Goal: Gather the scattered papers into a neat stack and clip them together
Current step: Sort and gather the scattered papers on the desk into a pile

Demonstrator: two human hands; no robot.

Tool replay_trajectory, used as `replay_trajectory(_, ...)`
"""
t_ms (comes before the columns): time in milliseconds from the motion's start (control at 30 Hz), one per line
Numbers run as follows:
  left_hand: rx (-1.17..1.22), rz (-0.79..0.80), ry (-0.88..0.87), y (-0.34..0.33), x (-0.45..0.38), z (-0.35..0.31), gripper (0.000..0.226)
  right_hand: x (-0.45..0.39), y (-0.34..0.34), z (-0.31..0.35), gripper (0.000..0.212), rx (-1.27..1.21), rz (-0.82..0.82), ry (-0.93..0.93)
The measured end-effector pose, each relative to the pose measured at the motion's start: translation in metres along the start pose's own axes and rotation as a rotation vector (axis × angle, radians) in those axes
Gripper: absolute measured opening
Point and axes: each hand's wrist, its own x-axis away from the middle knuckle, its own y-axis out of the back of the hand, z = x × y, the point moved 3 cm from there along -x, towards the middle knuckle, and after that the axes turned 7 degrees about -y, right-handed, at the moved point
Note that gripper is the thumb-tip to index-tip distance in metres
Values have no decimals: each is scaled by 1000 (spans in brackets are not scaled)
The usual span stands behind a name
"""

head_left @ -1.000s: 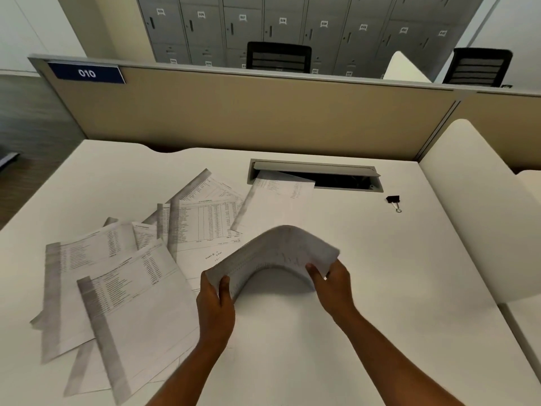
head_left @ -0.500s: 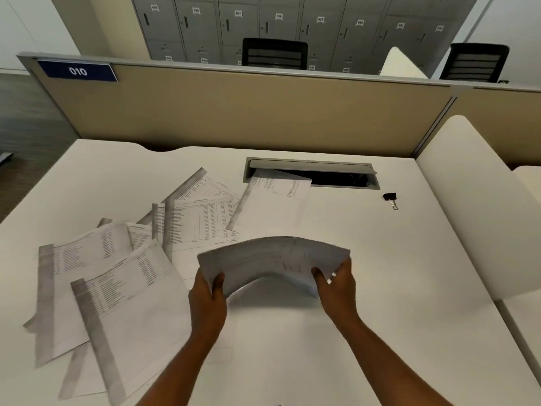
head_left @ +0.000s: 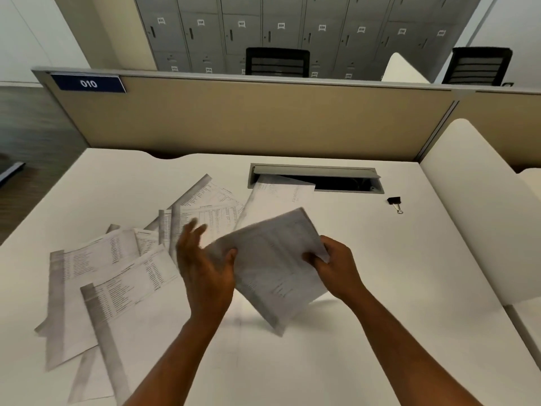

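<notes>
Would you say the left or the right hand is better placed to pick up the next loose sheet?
Left. The left hand is open beside the scattered sheets, while the right hand grips the gathered stack.

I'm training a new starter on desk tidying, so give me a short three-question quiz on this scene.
1. True or false: the binder clip is already fastened on the held stack of papers.
2. Which of the hands grips the stack? A) left hand B) right hand
3. One sheet reaches into which desk fitting?

Key: 1 false, it lies apart on the desk. 2 B. 3 the cable tray opening.
</notes>
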Motion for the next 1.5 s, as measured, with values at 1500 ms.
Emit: replay_trajectory(1500, 328, 340, 396, -38, 40, 10, 33, 30, 13, 41, 64, 323, -367, 618)
